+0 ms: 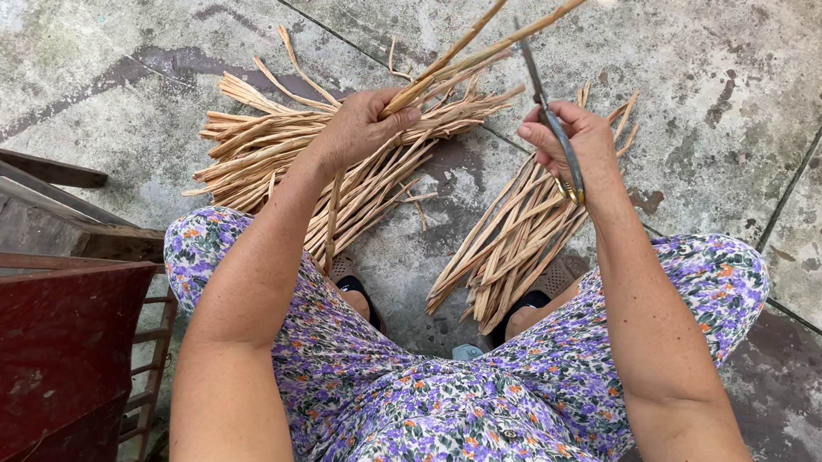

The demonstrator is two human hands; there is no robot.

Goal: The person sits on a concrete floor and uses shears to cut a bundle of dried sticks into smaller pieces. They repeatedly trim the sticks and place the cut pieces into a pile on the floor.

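No packages, labels, signs or screens show anywhere in this view.

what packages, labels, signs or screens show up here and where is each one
None in view: no package, label, sign or screen.
What shows is the left hand gripping a few tan split cane strips, the right hand holding a slim metal blade, two heaps of like strips on the grey concrete floor, and a dark red wooden piece at the left.
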